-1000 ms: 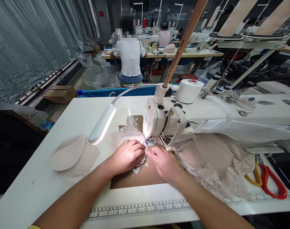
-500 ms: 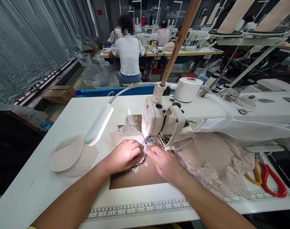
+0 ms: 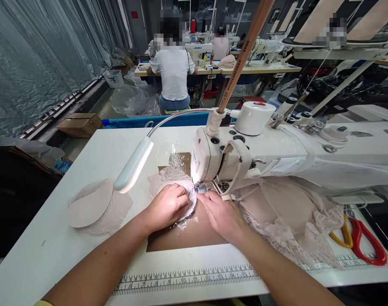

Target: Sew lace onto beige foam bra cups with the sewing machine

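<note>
Mid-frame, the left hand (image 3: 168, 203), fingers curled, and right hand (image 3: 222, 214), fingers nearly straight, seemingly steady lace fabric (image 3: 174, 175); any pinch is hidden.

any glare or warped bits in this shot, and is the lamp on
In the head view, the lamp is lit; there too, glare speckles the brown board near the left hand; and, same view, the thread cones look stretched toward the upper right corner.
</note>
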Tool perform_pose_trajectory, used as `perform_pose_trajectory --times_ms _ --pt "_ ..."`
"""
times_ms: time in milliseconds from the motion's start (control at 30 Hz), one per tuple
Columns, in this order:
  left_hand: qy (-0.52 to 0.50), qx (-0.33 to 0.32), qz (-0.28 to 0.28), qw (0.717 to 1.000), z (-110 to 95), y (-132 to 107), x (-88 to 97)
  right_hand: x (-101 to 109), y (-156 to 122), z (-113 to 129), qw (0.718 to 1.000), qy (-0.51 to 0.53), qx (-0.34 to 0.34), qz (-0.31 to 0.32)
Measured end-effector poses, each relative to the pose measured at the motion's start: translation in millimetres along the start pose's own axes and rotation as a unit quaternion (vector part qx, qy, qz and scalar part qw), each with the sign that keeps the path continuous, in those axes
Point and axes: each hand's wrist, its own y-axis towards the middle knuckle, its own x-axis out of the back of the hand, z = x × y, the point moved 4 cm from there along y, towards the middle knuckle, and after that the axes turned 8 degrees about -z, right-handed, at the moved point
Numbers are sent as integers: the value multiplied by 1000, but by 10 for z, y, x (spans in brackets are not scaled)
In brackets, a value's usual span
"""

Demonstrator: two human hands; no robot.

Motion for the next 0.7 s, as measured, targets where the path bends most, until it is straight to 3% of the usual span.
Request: perform_pose_trajectory --times_ms 367,700 --pt "-33 -40 21 998 -20 -20 19 17 -1 20 997 54 61 -12" --pt "-7 -62 61 996 -43 -54 18 17 -38 11 997 30 65 -32"
